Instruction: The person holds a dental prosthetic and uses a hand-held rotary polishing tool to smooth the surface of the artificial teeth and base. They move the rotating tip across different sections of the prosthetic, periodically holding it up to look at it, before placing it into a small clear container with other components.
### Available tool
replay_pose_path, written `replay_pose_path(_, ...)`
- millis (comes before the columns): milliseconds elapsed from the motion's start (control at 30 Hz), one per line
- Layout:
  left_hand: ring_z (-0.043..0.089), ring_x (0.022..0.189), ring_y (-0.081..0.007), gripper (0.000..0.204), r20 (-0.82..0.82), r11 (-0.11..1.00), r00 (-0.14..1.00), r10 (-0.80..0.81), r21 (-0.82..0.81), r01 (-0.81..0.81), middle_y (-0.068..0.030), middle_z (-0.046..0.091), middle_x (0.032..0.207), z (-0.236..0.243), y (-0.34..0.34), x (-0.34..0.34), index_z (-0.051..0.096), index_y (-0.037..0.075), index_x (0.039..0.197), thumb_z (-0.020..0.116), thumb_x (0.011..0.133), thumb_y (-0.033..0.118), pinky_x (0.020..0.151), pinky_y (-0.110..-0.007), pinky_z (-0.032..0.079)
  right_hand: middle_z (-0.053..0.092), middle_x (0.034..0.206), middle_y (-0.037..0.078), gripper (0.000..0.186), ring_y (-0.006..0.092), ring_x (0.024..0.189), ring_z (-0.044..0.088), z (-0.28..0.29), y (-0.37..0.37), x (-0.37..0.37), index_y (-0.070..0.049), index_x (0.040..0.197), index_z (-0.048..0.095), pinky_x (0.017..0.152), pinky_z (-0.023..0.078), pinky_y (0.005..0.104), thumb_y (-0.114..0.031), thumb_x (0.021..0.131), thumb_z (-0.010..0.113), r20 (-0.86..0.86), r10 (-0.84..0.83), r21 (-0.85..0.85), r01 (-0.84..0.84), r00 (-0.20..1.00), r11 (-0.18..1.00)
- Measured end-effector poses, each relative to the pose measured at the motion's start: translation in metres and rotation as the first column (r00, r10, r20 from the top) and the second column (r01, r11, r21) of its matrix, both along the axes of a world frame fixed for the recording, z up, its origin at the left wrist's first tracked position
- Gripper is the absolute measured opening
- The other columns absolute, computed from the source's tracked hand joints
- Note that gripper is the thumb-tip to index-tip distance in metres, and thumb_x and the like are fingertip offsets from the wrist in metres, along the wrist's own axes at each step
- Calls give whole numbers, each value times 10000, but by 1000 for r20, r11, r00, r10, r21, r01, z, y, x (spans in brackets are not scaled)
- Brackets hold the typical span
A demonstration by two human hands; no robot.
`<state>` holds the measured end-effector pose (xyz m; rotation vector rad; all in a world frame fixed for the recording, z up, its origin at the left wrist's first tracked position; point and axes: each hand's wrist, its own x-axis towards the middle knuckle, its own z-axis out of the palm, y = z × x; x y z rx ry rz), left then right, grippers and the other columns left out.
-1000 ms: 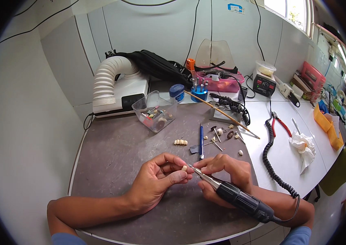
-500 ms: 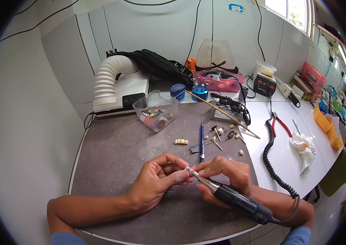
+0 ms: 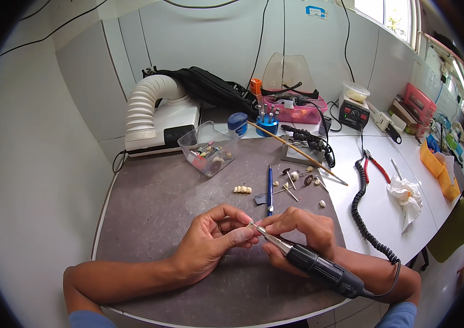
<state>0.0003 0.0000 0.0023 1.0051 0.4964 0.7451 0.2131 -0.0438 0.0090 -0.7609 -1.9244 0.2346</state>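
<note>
Between thumb and fingertips, my left hand point(image 3: 215, 232) pinches a small whitish piece that looks like a dental crown point(image 3: 250, 224), mostly covered by the fingers. My right hand point(image 3: 306, 235) is closed round a black and silver rotary handpiece point(image 3: 319, 266), whose tip points up and left and meets the small piece. A coiled black cord point(image 3: 371, 232) runs from the handpiece's rear end. Just beyond the hands lie a tooth-coloured dental bridge point(image 3: 242, 189), a blue pen point(image 3: 270, 191) and several mounted polishing wheels and burs point(image 3: 291, 183).
On the dark mat point(image 3: 150, 218) stands a clear bin point(image 3: 210, 150) of small tools. Behind are a white dust extractor point(image 3: 161, 120), a blue bur holder point(image 3: 267, 124) and a pink box point(image 3: 297, 113). A control unit point(image 3: 353, 113), red-handled pliers point(image 3: 375, 167) and crumpled tissue point(image 3: 405, 199) sit at right.
Both hands stay almost in place. The handpiece tip has shifted very slightly against the small piece, and the view has moved a little.
</note>
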Motion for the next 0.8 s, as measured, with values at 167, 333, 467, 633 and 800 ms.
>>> replay_pose_path(167,691,938,-167,173,-2,1000,1000,1,-4,-1,-114,689,1006,0,1,0,578,14,1075,663,928,43,841,-273,575,705,841,173,289,285,824,745,0,0,0,12,918,620,671,593,320,-79,713,802,5,0,5,0,1000,1000)
replay_pose_path(333,690,938,-168,175,9,1000,1000,-8,-8,8,-118,689,1010,0,1,0,575,13,1077,662,928,41,850,-277,575,709,851,172,286,282,823,744,-1,-1,1,12,922,621,676,594,321,-74,714,798,4,11,4,-11,1000,1000)
replay_pose_path(467,690,940,-168,176,1,1000,1000,12,-27,-12,-119,689,1010,2,0,1,574,12,1079,661,928,38,853,-278,576,707,845,172,284,288,827,745,-3,1,0,14,922,621,679,596,324,-68,713,795,-7,-34,6,34,999,999)
replay_pose_path(633,686,949,-162,171,18,1000,1000,-5,3,5,-115,688,1012,0,0,0,575,11,1075,659,927,32,853,-280,578,705,836,171,289,293,831,744,-1,-1,0,17,924,621,679,597,326,-65,710,796,-4,-8,-6,8,1000,1000)
replay_pose_path(800,683,951,-158,172,0,1000,1000,6,11,-6,-111,683,1010,0,0,1,575,11,1074,661,927,34,852,-276,576,702,833,173,278,304,840,744,-1,0,0,22,919,616,680,597,331,-63,722,792,-7,-10,-1,10,1000,1000)
